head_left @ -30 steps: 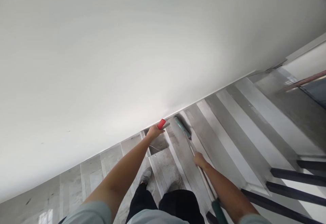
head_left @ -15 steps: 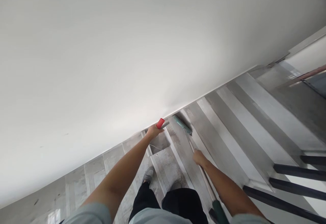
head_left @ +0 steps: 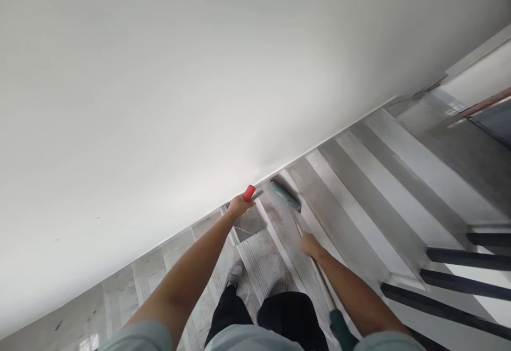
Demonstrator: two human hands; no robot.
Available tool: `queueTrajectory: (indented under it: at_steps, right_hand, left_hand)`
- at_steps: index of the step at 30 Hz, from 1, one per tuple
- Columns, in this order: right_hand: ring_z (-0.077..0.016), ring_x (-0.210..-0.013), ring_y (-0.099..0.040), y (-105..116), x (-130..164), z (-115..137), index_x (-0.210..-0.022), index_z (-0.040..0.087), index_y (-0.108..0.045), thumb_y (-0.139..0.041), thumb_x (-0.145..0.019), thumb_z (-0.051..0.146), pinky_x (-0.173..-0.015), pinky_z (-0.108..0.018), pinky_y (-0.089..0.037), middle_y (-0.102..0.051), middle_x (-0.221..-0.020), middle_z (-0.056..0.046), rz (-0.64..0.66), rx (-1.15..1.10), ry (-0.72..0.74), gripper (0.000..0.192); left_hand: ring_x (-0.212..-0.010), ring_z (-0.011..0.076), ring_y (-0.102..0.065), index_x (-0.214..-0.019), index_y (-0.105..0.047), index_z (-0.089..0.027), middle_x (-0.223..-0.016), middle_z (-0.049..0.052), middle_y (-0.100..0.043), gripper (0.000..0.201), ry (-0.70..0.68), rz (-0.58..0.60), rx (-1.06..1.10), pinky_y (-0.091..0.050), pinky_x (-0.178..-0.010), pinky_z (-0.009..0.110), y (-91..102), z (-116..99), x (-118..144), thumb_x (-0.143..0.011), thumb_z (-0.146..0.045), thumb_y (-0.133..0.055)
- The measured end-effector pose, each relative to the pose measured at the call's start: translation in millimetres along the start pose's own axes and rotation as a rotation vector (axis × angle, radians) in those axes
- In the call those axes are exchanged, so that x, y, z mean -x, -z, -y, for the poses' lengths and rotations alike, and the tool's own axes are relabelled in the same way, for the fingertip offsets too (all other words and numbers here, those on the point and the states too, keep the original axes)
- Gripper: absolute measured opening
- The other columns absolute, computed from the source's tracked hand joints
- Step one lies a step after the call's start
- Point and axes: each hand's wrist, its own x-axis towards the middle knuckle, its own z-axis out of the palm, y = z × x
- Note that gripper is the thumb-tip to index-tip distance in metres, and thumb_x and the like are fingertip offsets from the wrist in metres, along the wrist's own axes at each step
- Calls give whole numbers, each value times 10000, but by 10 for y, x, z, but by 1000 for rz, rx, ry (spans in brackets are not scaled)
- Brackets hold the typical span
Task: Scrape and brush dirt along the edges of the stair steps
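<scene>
My left hand (head_left: 238, 206), beside the wall, is closed around a red-ended grey handle (head_left: 249, 193). Below that hand, a grey pan-like piece (head_left: 250, 224), seemingly a dustpan, rests on the steps; the join between it and the handle is hidden. My right hand (head_left: 311, 245) grips the pale shaft of a broom (head_left: 286, 195). The broom's green head lies on a step close to the wall, right of the pan, and its dark green upper end passes under my right forearm.
Grey stone stairs (head_left: 359, 181) with grooved edges run along a white wall (head_left: 179, 85). Dark railing bars (head_left: 467, 266) stand at the lower right. My grey shoe (head_left: 235, 273) is on a step. A dark red-brown rail (head_left: 485, 105) shows at far right.
The view has shifted slightly. Both hands keep their holds, and the broom head stays at about the same spot on the step.
</scene>
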Motion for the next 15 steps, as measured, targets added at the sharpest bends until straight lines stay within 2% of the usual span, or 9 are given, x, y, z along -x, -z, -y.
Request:
queueTrajectory:
  at_steps: [2, 4, 7, 9, 11, 13, 15]
  right_hand:
    - [-303, -931, -700, -114, -14, 261, -1101, -44, -643, -577, -622, -74, -654, -254, -502, -697, -981, -282, 25, 45, 30, 484]
    - [-295, -939, -696, -217, 98, 266, -1194, -29, -609, -570, -621, -73, -643, -245, -493, -681, -1064, -281, 57, 35, 102, 575]
    - [-235, -800, -705, -281, 409, -156, -1373, 42, -495, -522, -695, -19, -543, -224, -462, -684, -1084, -239, 97, -34, 168, 681]
    - [-188, -705, -691, -272, 594, -511, -1449, 82, -404, -479, -732, 8, -486, -205, -436, -694, -1053, -201, 86, -130, 102, 724]
    - [-156, -604, -662, -255, 684, -743, -1462, 79, -377, -460, -745, 28, -453, -204, -423, -701, -1003, -173, 50, -214, -9, 723]
    - [-146, -508, -622, -268, 673, -771, -1403, 42, -450, -487, -743, 53, -441, -226, -422, -709, -909, -159, 34, -267, -78, 661]
    - [-155, -468, -600, -339, 615, -617, -1278, 37, -576, -563, -724, 84, -448, -246, -424, -707, -789, -131, 56, -301, -74, 557]
  left_hand:
    - [-616, 171, -643, -812, -589, -204, -639, 18, -636, 189, 5, 5, -2, -451, -494, 236, 4, -4, 11, -729, -328, -704]
    - [-600, 160, -634, -798, -581, -206, -623, 7, -623, 179, 11, 14, -3, -442, -483, 226, 5, -13, 20, -736, -332, -692]
    - [-557, 140, -605, -805, -571, -207, -608, -3, -605, 160, 23, 28, -4, -428, -463, 215, 4, -28, 23, -742, -305, -679]
    - [-537, 134, -590, -819, -566, -205, -606, -6, -600, 172, 25, 38, -2, -427, -459, 216, 3, -33, 22, -736, -295, -687]
    - [-536, 136, -589, -828, -562, -202, -615, 0, -606, 187, 22, 44, 4, -431, -466, 221, 3, -29, 23, -738, -302, -691]
    - [-544, 142, -597, -819, -558, -199, -633, 16, -624, 189, 19, 46, 11, -434, -472, 228, 4, -21, 24, -742, -306, -693]
    - [-552, 150, -603, -805, -553, -199, -653, 36, -644, 192, 22, 44, 15, -431, -471, 235, 5, -14, 23, -743, -304, -701]
